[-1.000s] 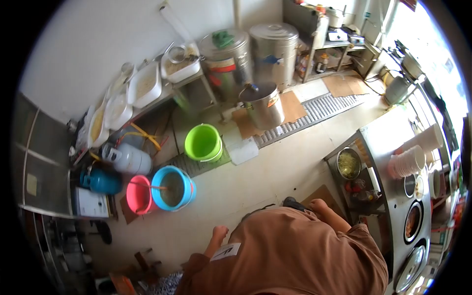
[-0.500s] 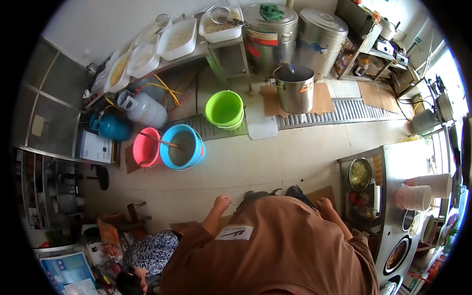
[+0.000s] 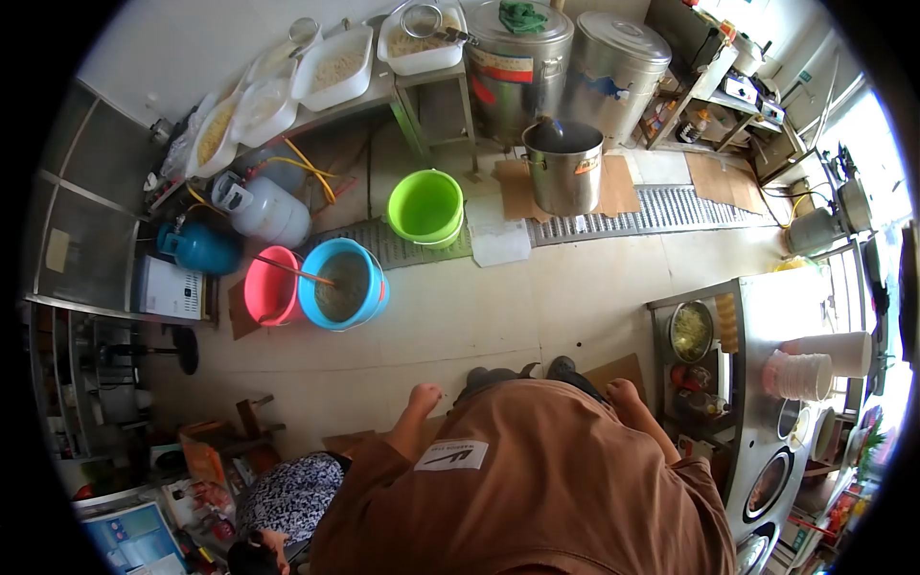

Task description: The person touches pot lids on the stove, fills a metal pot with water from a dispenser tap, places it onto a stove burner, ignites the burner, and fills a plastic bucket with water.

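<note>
Hanging curled, nothing visibly grasped: left hand [image 3: 424, 397] over pale floor [image 3: 460, 331], right hand [image 3: 623, 391] over cardboard [image 3: 618, 368], presumably laid left of the counter [image 3: 781, 302] to catch spills.

Looks smooth and glossy on the round lime-green plastic bucket [image 3: 425, 206] and the round sky-blue plastic bucket [image 3: 335, 251]. Gleams smoothly on the silver cylindrical metal pot [image 3: 561, 187]. Appears matt and dull on the flat brown cardboard sheet [image 3: 615, 368] and across the brown short-sleeved cloth shirt [image 3: 537, 470].
</note>
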A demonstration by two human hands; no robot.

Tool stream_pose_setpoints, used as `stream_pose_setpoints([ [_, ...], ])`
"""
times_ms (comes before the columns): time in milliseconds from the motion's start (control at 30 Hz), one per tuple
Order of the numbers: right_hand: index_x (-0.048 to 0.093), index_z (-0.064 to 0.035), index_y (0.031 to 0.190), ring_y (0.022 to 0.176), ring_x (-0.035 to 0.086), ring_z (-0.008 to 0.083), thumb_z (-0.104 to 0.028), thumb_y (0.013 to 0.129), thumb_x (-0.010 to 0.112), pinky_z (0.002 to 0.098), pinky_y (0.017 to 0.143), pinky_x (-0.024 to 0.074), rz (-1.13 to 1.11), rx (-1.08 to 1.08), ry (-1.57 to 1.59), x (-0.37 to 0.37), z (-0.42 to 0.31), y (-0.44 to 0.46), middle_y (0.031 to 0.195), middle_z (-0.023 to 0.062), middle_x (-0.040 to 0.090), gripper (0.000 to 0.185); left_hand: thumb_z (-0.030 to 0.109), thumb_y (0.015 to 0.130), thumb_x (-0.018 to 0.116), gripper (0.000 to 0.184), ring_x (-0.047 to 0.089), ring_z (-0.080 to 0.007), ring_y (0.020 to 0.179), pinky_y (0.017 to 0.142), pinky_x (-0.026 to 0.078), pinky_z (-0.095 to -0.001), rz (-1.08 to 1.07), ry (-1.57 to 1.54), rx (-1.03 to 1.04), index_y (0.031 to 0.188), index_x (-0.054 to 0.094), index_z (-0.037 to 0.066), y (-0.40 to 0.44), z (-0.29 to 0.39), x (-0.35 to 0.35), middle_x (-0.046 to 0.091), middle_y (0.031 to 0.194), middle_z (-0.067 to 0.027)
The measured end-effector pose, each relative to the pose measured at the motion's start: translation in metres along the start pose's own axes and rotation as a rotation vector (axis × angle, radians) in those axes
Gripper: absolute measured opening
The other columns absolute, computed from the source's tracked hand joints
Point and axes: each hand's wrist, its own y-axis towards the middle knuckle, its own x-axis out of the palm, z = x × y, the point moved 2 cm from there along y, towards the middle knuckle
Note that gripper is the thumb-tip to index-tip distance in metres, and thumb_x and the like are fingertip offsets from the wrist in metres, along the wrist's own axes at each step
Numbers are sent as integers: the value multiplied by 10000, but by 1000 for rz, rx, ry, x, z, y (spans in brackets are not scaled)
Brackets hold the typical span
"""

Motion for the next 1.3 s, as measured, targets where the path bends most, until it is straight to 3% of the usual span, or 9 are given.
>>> stream_pose_setpoints([
  [333,608,17,780,590,537,167,-116,780,563,319,564,448,35,-3,-108,17,-23,-35,665,77,579,140,200,685,548,211,581,-266,612,593,452,-345,9,41,26,715,658,23,14,-10,-20,615,668,-155],
  [533,627,-6,855,797,604,304,-221,779,572,373,693,465,-4,50,-248,25,-47,-52,836,174,625,235,200,687,551,213,581,-263,610,601,454,-336,22,27,17,722,654,17,23,-30,-30,615,669,-155],
  [633,631,-6,867,816,607,301,-219,779,569,370,709,467,-13,7,-309,28,-56,-56,851,177,626,238,109,687,539,122,450,-122,418,384,356,-259,74,-95,67,615,611,42,19,-38,-34,524,526,-35],
  [700,633,-8,879,820,606,306,-215,773,562,369,718,468,10,-4,-318,30,-60,-55,859,177,627,243,206,699,526,231,571,-298,615,602,447,-365,38,-40,7,702,634,2,20,-46,-36,598,660,-171],
  [900,639,-4,873,803,615,291,-195,754,557,363,714,470,-89,-234,-543,36,-57,-40,838,163,638,239,192,714,486,250,538,-334,605,597,418,-409,102,-36,56,674,588,-32,11,-63,-39,564,650,-206],
  [1033,641,-2,867,792,620,266,-189,753,564,353,706,472,-89,-64,-403,42,-120,-75,820,156,642,232,190,717,483,248,535,-327,609,595,410,-407,96,-99,28,686,583,-34,0,-76,-40,567,669,-207],
  [1133,640,-2,868,787,621,246,-183,761,563,343,706,471,-92,-108,-432,42,-123,-67,821,155,642,224,178,697,521,200,561,-198,577,566,439,-330,78,-98,-62,663,635,17,-7,-90,-40,601,612,-99],
  [1233,641,-2,870,807,618,267,-207,778,553,348,724,466,-134,-219,-511,47,-128,-58,837,157,641,241,194,708,500,221,571,-236,592,585,447,-360,154,130,22,668,633,23,-4,-117,-37,607,630,-114],
  [1300,639,-3,876,833,606,308,-240,789,541,360,741,459,-64,-268,-538,43,-123,-49,854,171,633,271,208,731,489,260,565,-391,764,701,441,-465,10,361,154,775,625,-9,-8,-113,-38,595,825,-230],
])
